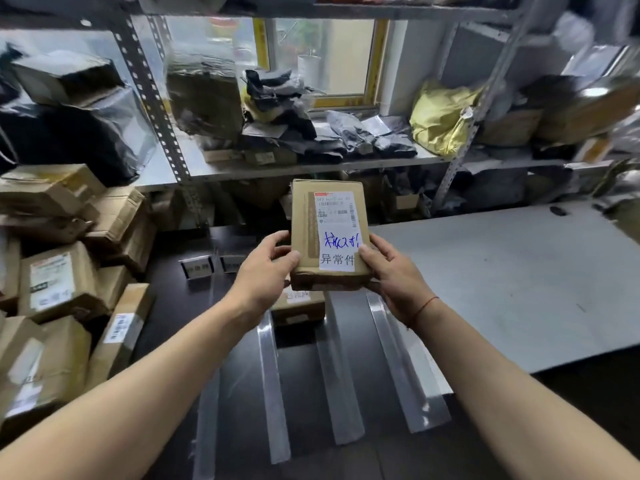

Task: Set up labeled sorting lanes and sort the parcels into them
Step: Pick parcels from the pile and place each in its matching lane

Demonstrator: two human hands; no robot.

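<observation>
- Left hand point(268, 263) and right hand point(389, 271) each keep a grip clamped on the cardboard parcel point(327, 237), held above the tabletop point(242, 393).
- Tape strips point(273, 386) mark lanes below; another parcel point(299, 306) lies there.

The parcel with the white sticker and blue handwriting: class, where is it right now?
In the head view, the parcel is held up at centre frame between the left hand and right hand, above the taped lanes, in front of the metal shelving.

Both forearms extended forward, left hand point(268, 263) and right hand point(391, 271) raised, fingers curled in a grip
</observation>
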